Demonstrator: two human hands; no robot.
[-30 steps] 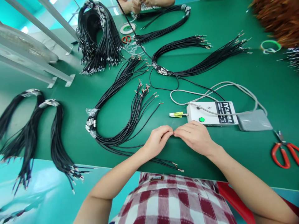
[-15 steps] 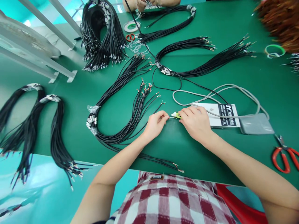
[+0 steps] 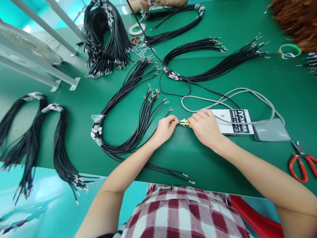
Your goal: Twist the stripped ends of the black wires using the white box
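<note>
My left hand (image 3: pixel 166 128) is closed in a pinch around the end of a thin black cable (image 3: pixel 149 138), which runs back to a curved bundle of black cables (image 3: pixel 123 149) on the left. In my right hand (image 3: pixel 205 127) is a small yellow-green wire stripper (image 3: pixel 185 123), its pale tip pointing left. The tip meets the wire end just beyond my left fingertips; fingers partly hide the contact. Several cables in the bundle end in splayed coloured wires (image 3: pixel 155 95). Clear wrap and white labels (image 3: pixel 96 130) gather the bundle's bend.
Beside my right hand lie a white box (image 3: pixel 236 130) with a grey cord, a grey pedal (image 3: pixel 271 130) and red-handled cutters (image 3: pixel 300 162). Other cable bundles (image 3: pixel 173 75) lie behind. Metal posts (image 3: pixel 39 67) stand left. Another person's hands (image 3: pixel 148 4) work at the far edge.
The wire stripper has come closer to my left fingertips, shortening the stretch of wire between them. Both hands stay in nearly the same place, and the whole view has shifted slightly.
</note>
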